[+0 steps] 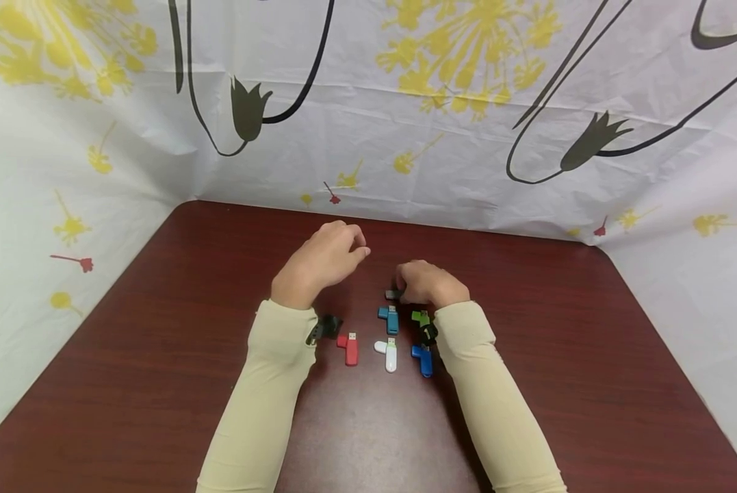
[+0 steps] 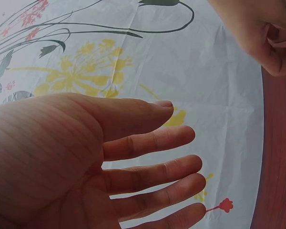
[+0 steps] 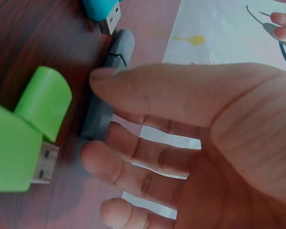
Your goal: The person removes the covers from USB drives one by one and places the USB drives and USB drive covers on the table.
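Note:
In the head view my right hand (image 1: pixel 428 282) is low over the table at the far end of a group of USB sticks. Its thumb and fingers pinch a dark grey USB stick (image 3: pixel 101 112), with the thumb across its upper side. My left hand (image 1: pixel 328 257) is raised off to the left, its fingers apart and relaxed with nothing in them. Near the right hand lie a green USB stick (image 3: pixel 12 150) with its green cap (image 3: pixel 46 100) beside the metal plug, and a teal USB stick (image 1: pixel 393 320).
Nearer me lie a red USB stick (image 1: pixel 352 350), a white one (image 1: pixel 391 357) and a blue one (image 1: pixel 426 363), caps alongside. A dark device sits at each sleeve cuff. Behind the brown table (image 1: pixel 159 356) hangs a white flowered sheet (image 1: pixel 356 137).

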`<state>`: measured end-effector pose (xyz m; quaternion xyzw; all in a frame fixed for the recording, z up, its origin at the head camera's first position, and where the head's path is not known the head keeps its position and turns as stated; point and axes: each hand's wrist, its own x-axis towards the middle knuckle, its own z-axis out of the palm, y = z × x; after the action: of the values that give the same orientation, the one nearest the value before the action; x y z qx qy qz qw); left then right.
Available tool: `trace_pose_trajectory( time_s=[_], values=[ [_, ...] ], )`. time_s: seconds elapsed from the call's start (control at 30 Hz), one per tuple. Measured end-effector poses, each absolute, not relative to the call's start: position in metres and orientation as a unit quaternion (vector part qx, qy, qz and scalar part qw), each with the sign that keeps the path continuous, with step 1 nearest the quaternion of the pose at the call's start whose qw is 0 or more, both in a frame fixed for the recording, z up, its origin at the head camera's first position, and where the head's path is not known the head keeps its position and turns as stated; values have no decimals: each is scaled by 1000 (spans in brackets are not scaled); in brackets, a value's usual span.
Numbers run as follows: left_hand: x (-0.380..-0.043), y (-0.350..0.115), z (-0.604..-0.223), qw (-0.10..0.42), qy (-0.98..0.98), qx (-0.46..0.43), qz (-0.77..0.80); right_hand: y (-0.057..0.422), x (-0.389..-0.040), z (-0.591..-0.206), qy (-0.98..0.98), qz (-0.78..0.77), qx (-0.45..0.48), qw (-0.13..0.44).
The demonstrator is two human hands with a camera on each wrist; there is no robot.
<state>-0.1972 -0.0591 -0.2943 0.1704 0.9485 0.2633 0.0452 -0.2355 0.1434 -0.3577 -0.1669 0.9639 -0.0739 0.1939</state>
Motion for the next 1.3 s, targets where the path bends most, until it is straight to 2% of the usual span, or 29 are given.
trace_pose_trajectory(
  time_s=[0.23, 0.37, 0.87, 1.3],
  values=[
    [-197, -58, -295, 47, 949, 167, 262, 152, -234, -353, 957, -100, -168, 212],
    [-197, -56, -296, 41, 949, 169, 262, 159, -233, -345, 957, -138, -165, 194],
    [-199, -50, -296, 36, 947, 167, 271, 169, -224, -313, 953, -210, -220, 13],
    [-198, -44, -292, -50, 928, 227, 290, 155, -208, -294, 929, -217, -276, -117]
  ],
)
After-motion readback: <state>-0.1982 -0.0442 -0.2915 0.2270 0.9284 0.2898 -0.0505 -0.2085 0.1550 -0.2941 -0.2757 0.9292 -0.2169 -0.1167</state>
